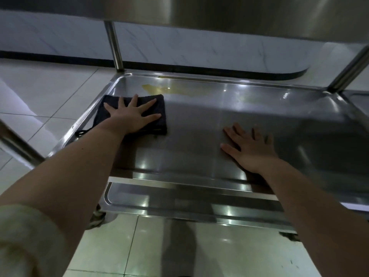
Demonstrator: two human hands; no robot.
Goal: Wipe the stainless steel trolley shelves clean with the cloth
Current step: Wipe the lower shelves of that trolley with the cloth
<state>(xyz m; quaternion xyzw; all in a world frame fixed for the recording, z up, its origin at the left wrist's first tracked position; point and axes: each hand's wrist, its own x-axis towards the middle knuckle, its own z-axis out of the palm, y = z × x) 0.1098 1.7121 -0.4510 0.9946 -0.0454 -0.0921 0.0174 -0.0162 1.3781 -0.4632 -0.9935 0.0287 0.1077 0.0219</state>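
Note:
The stainless steel trolley's middle shelf [199,156] fills the view. A dark folded cloth [159,104] lies flat at the shelf's far left. My left hand [131,114] presses on it with fingers spread straight. My right hand [247,148] rests flat on the bare steel to the right, fingers spread, holding nothing. A yellowish spill [175,89] spreads along the far edge of the shelf, just beyond the cloth. The lower shelf [179,202] shows beneath the near rim.
The top shelf's underside [219,13] hangs overhead. Upright posts stand at the far left [115,47], far right [349,70] and near left [16,148]. A caster wheel [96,216] sits on the pale tiled floor [179,246]. A wall with dark skirting runs behind.

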